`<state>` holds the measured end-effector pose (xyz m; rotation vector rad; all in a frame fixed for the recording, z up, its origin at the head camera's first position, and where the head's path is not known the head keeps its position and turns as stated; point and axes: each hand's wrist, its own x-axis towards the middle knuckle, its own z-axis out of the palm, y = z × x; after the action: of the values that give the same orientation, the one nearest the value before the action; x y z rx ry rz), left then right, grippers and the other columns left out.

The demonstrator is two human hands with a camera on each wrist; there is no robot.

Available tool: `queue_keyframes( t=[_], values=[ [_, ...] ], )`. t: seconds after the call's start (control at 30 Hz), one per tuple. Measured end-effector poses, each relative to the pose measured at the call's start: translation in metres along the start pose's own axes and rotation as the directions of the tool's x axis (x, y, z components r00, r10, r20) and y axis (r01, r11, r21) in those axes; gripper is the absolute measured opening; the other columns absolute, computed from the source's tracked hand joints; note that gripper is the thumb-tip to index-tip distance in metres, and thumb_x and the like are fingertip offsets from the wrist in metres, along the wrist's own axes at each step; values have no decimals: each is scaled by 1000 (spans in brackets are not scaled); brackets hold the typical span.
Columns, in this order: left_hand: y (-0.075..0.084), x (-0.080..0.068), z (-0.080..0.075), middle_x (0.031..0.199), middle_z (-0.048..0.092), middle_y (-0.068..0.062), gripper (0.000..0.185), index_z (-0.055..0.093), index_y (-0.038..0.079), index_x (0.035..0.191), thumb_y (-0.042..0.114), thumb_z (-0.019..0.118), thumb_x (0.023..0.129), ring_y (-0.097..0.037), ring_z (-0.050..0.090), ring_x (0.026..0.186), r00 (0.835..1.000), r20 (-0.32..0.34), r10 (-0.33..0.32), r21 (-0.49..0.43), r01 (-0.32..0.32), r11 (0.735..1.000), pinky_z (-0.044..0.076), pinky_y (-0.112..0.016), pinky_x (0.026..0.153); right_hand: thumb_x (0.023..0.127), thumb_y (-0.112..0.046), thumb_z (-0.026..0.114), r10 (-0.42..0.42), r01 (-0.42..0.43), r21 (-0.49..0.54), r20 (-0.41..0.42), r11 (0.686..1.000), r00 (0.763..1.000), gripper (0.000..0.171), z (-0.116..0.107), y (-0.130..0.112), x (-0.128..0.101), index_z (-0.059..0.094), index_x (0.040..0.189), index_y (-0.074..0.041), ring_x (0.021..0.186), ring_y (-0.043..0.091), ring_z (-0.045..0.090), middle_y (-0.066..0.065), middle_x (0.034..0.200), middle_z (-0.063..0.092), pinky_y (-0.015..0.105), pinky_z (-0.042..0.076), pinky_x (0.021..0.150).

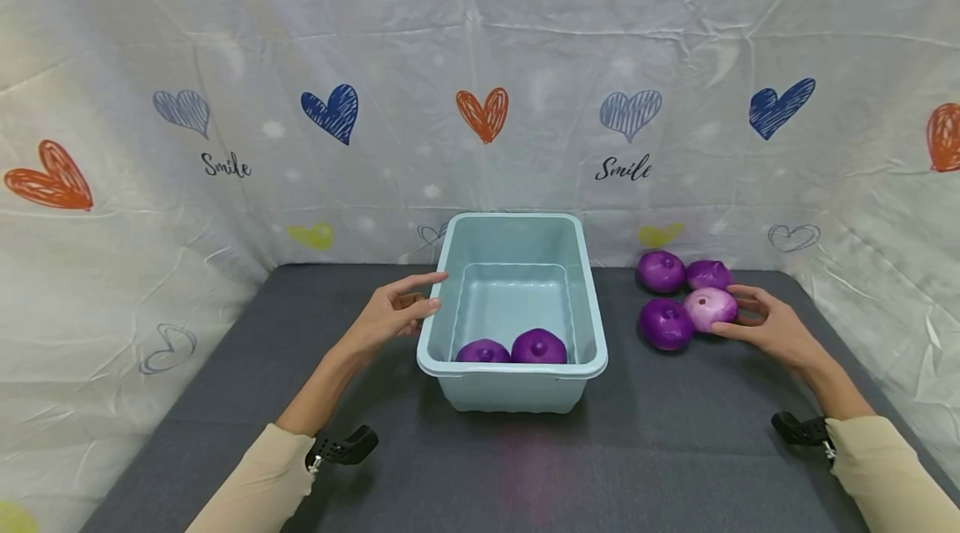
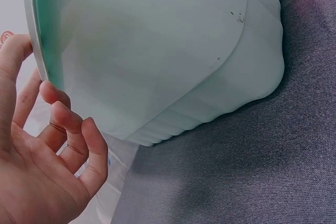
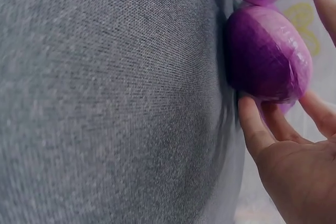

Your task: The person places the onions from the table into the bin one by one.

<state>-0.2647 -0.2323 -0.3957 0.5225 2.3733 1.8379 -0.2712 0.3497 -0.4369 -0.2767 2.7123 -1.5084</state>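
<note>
Fingers (image 3: 252, 124) of my right hand (image 1: 776, 329) lay spread and nearly straight around the pale purple onion (image 1: 710, 308), touching its near and outer sides but not yet closed on it. That onion sat to the right of the bin (image 1: 592, 324), pressed against three darker onions: one (image 1: 665, 323) between it and the bin, two more (image 1: 661, 270) (image 1: 708, 274) just behind.

My left hand (image 1: 390, 314) rested at the bin's left rim, fingers (image 2: 68, 124) loosely bent, the tips touching the rim's edge without wrapping it, holding nothing. Inside the bin, two purple onions (image 1: 483, 351) (image 1: 538, 346) lay against the near wall, side by side.

The risks, as I judged them: the onions were round and looked slick-skinned, so a grip set too shallow could let the pale one squirt out across the tabletop (image 1: 675, 450). Packed so close, lifting it carelessly could nudge its neighbours into rolling, perhaps toward the tabletop's right edge. And the bin looked light; with my left hand only touching it, a bump against its rim could slide or tip it.
</note>
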Motion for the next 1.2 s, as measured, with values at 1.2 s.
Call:
queue_keyframes(
  t=[1.2],
  values=[
    [1, 0, 1, 84, 60, -12, 48, 58, 14, 146, 21, 69, 100, -19, 52, 64, 1000, -3, 3, -1, -3, 1000, 45, -29, 62, 94, -17, 77, -51, 51, 6, 23, 999, 998, 76, -2, -3, 6, 33, 152, 6, 125, 51, 50, 35, 146, 40, 20, 50, 81]
  ],
)
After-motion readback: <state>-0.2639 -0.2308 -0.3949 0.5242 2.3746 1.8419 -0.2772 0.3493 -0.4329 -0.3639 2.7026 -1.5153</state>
